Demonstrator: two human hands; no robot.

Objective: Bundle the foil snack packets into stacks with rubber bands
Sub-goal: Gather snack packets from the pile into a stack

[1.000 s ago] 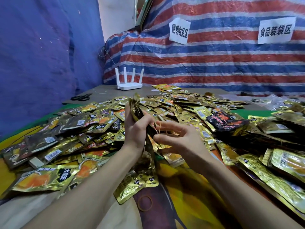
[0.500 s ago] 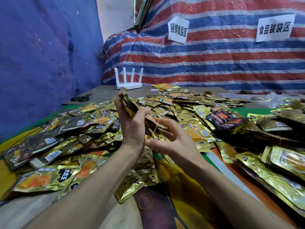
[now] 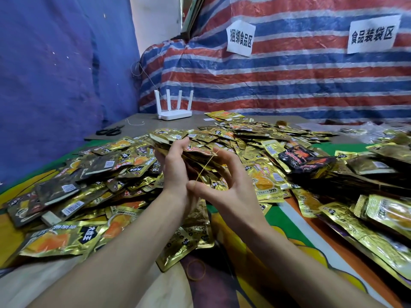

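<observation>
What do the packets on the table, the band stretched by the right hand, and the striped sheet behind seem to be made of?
Packets: probably metallised foil film, glossy and crinkled, glinting gold.
Band: likely rubber, a thin tan loop pulled taut by the right hand.
Striped sheet: apparently woven plastic tarpaulin, creased with a slight sheen.

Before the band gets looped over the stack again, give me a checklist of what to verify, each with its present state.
1. Left hand has a grip on the stack of packets: ok.
2. Rubber band stretched taut by the right hand: ok.
3. Band already round the stack: cannot tell.
4. Packet edges aligned: not ok, far ends fan out.
5. Spare rubber band on the cloth nearby: ok.
</observation>
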